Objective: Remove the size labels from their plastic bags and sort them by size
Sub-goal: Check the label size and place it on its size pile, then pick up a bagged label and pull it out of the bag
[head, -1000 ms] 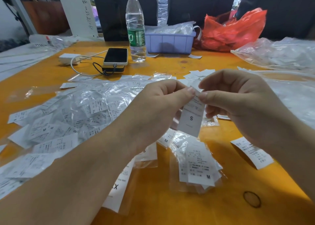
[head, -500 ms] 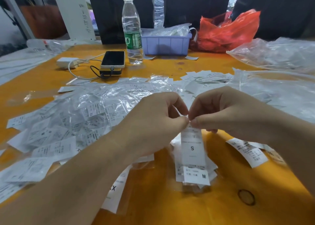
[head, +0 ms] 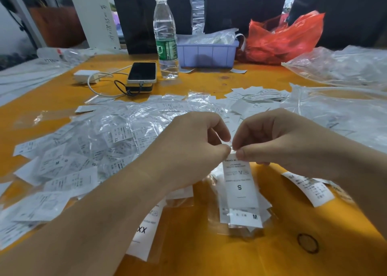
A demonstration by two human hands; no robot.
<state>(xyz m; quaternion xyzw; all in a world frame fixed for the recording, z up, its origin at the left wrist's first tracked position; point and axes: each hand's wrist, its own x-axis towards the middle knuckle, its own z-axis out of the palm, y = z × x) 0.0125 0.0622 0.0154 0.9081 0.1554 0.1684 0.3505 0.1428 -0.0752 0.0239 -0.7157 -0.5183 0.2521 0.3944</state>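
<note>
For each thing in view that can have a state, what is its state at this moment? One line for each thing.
S label: hanging, top edge pinched by both hands.
Left hand: pinching the S label.
Right hand: pinching the S label.
M labels bag: lying flat on the table.
Water bottle: upright, capped.
Phone: screen dark, cable plugged in.
Purple bin: filled with plastic bags.

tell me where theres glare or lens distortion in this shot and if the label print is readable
Head view: glare glints off the crinkled bagged label pile and clear bags at right; wide-angle bending tilts the water bottle and stretches the forearms at the edges; the S label held by the left hand and right hand reads sharply, its fine print less so.
</note>
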